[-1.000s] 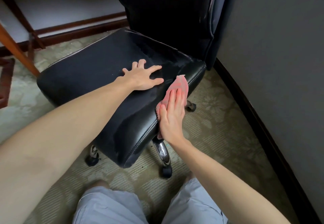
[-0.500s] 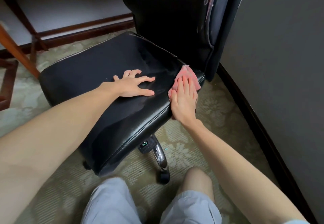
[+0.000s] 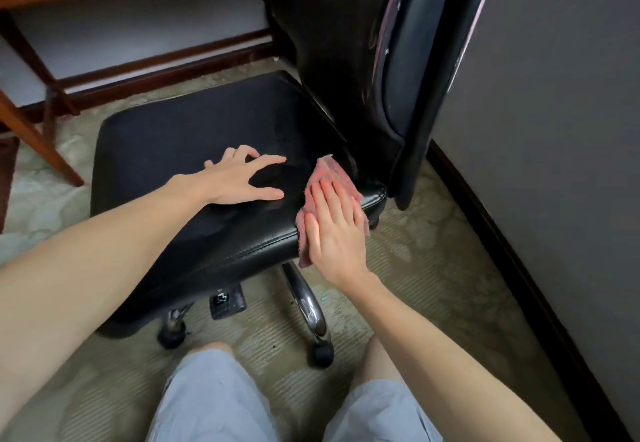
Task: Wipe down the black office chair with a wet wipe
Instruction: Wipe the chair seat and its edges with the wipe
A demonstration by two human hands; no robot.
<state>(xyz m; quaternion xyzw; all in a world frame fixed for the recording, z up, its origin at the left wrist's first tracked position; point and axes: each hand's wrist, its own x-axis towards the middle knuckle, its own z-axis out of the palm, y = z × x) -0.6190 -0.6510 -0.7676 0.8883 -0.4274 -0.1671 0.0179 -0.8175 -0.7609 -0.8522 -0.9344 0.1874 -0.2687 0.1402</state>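
At frame centre, our flat, released right hand (image 3: 334, 233) presses the pink wipe (image 3: 323, 173) over the seat (image 3: 173, 143) edge, while our spread, released left hand (image 3: 239, 178) steadies the chair.

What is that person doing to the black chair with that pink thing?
A person is wiping down a black office chair. The right hand presses a pink wipe flat over the side edge of the seat, close to the corner where the backrest starts. The left hand rests on top of the seat with its fingers spread, probably to keep the chair from rolling.
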